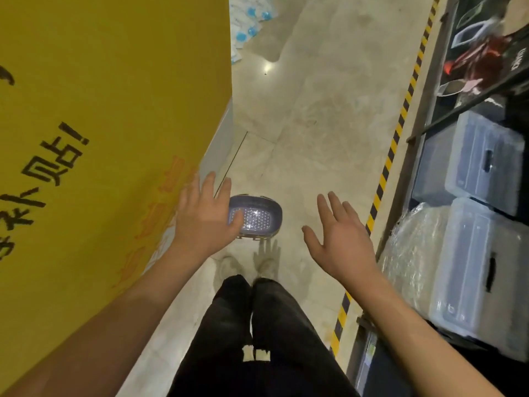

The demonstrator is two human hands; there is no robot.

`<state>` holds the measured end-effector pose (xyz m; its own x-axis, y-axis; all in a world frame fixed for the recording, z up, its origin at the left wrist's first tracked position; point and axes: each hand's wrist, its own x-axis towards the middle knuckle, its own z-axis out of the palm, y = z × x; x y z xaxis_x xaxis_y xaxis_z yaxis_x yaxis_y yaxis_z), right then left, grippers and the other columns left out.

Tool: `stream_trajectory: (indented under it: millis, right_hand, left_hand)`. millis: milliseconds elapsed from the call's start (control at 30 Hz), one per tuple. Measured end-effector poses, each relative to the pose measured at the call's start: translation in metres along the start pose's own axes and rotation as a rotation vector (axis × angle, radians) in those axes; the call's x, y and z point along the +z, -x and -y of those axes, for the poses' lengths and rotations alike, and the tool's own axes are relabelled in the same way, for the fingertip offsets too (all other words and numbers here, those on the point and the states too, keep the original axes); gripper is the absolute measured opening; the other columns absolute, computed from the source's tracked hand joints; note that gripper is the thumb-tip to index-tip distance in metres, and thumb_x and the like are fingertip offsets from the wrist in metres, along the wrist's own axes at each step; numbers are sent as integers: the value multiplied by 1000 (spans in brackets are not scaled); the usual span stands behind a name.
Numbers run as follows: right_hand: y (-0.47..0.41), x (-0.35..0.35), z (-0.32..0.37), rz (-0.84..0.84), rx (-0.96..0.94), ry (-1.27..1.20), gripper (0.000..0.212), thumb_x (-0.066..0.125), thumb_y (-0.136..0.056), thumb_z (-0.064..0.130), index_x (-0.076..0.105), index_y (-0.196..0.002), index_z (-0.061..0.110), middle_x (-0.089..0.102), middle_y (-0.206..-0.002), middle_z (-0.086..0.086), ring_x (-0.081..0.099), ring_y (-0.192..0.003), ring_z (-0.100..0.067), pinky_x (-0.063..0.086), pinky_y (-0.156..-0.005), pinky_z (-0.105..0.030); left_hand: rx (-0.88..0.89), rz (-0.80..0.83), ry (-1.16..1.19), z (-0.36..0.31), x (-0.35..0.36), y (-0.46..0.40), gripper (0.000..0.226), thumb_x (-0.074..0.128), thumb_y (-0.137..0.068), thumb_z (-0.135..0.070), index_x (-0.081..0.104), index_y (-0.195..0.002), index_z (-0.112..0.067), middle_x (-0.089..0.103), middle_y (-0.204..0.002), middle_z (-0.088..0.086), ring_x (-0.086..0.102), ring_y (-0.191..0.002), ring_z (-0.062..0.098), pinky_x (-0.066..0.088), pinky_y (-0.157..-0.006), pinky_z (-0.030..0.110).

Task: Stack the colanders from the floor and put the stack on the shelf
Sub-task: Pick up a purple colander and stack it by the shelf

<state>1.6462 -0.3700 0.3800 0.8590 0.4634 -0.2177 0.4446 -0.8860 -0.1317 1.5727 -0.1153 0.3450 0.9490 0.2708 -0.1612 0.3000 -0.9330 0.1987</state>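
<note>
1. Floor [300, 116] is where the work sits: as far as you can see, nothing is stacked and nothing is on the shelf, so nearly the whole task is left.
2. Yellow box [100, 124] fills your left side and stands just beside the colander, so it crowds your reach from that side.
3. Shelf [463, 116] runs along your right, behind the striped tape [398, 133]. Its lower levels already hold clear bins [483, 170] and a bubble-wrapped bundle [412, 247], so I judge you must find a free spot for the stack.
4. Your legs [257, 325] and shoes [229, 265] stand just short of the colander.
5. Left hand [207, 216] is spread flat with straight fingers, above the colander and overlapping its near edge; it grasps nothing.
6. Right hand [340, 239] is also spread and empty, held over bare floor, apart from the colander.
7. Colander [257, 219], purple and perforated, lies on the floor ahead of your feet. You see only this one; whether others are nested in it or lie out of view, you cannot tell.
</note>
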Motion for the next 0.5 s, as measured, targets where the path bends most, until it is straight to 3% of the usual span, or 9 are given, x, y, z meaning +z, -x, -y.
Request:
stream_trajectory:
  millis: [233,500]
  right_hand:
    - [-89,123,-29,162,25,-44,70,47,-97,47,30,-153,10,32,-156,-21,37,-137,-46,37,-108,-53]
    - [-186,369,-78,325,20,-20,74,50,-95,46,23,-154,12,34,-153,-20,44,-124,-45,46,-89,-50]
  left_hand:
    - [-7,-10,19,30,128,-63,65,59,-90,-48,53,-140,-7,52,-142,19,49,-127,38,40,-101,51]
    - [7,82,-43,99,373,-134,67,52,-86,-51,47,-136,-6,57,-128,22,58,-108,41,48,-84,51]
